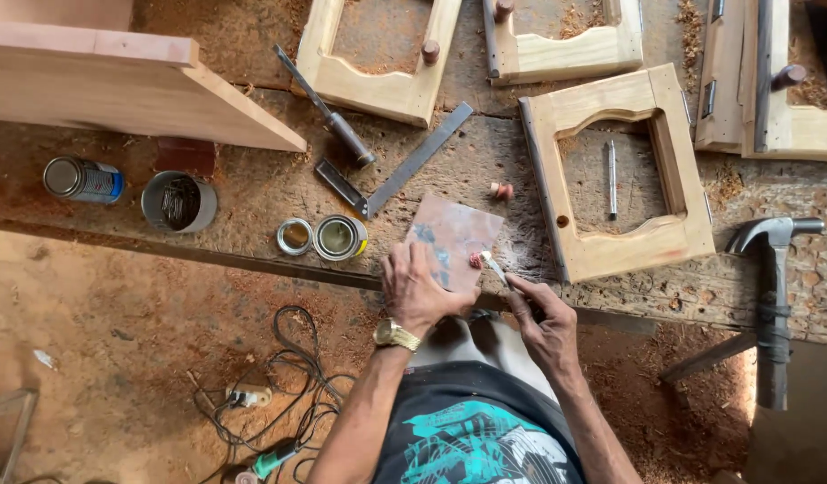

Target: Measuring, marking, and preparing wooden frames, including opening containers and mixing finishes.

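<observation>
In the head view, a reddish sheet (455, 235) at lower centre of the tabletop (252, 193) is pinned flat under the left hand (418, 289), fingers spread. A small brush (494, 266) is pinched closed in the right hand's (543, 321) grip beside a pink knob (475, 260). The open glue tin (339, 237) nearby could be knocked by an elbow.

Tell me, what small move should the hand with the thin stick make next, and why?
Probably dab the thin pale stick in the right hand onto the small reddish knob; its tip sits beside the knob on the brown sheet, which the left hand pins flat.
</observation>
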